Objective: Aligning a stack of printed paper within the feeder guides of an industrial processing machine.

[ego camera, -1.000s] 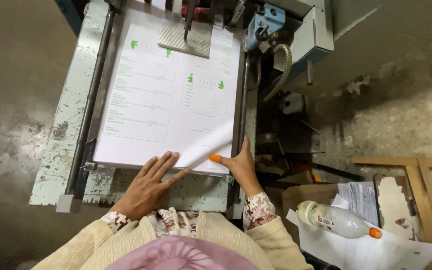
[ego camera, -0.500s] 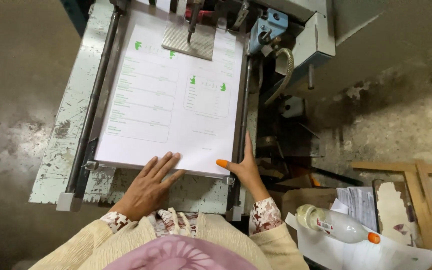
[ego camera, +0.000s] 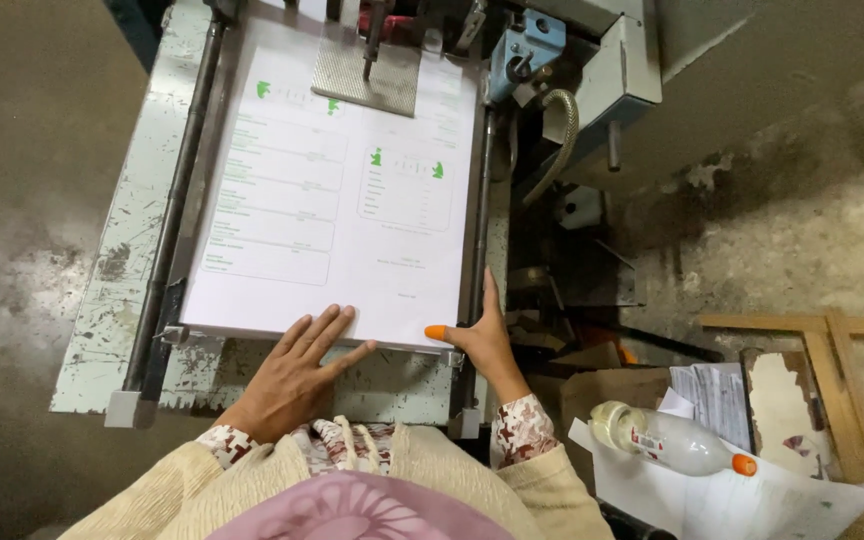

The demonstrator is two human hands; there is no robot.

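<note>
Resting flat on the machine's feed table (ego camera: 92, 330): printed sheet stack (ego camera: 337, 190), white with green marks, squared between the side rails. Curled-up near corner from a second earlier now lay flat, so stack looked settled and aligned. Left hand (ego camera: 292, 375) spread, palm down on the near edge, gripping nothing. Right hand (ego camera: 482, 335) open, pressed against the right corner and rail, thumb on the paper. Metal plate (ego camera: 367, 75) sat on the far end. Off right on the floor: plastic bottle (ego camera: 667, 440) on loose papers, wooden frame (ego camera: 842, 370). Nothing blocked the hands.
</note>
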